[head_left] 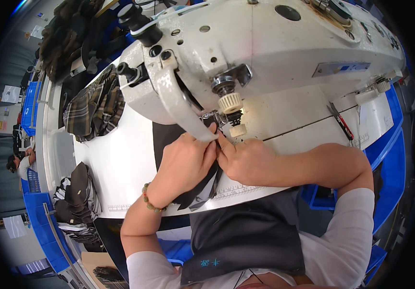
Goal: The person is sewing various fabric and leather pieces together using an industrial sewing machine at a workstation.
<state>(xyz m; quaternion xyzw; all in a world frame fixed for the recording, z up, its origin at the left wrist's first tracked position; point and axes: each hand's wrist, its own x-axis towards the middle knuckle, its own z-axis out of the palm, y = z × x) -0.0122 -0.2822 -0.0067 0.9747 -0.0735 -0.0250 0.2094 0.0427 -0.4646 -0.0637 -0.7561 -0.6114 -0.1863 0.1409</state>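
A large white sewing machine (284,58) stands over the table, its needle area partly hidden behind a white lever. Dark fabric (165,139) lies under it and hangs toward me, with a grey-white striped piece (205,195) at its lower end. My left hand (184,156), with a beaded bracelet (150,198) on the wrist, is closed on the fabric just in front of the needle area. Close beside it, my right hand (246,159) has its fingers bent and pinches the fabric's edge. The fingertips of both hands nearly meet; the lever covers part of them.
Red-handled scissors (342,123) lie on the table at right. Plaid fabric (96,108) is heaped at the left, and a stack of dark pieces (78,197) sits nearer. Ruler markings (241,191) run along the front edge. Blue bins (48,231) flank the table. Another person (24,164) is far left.
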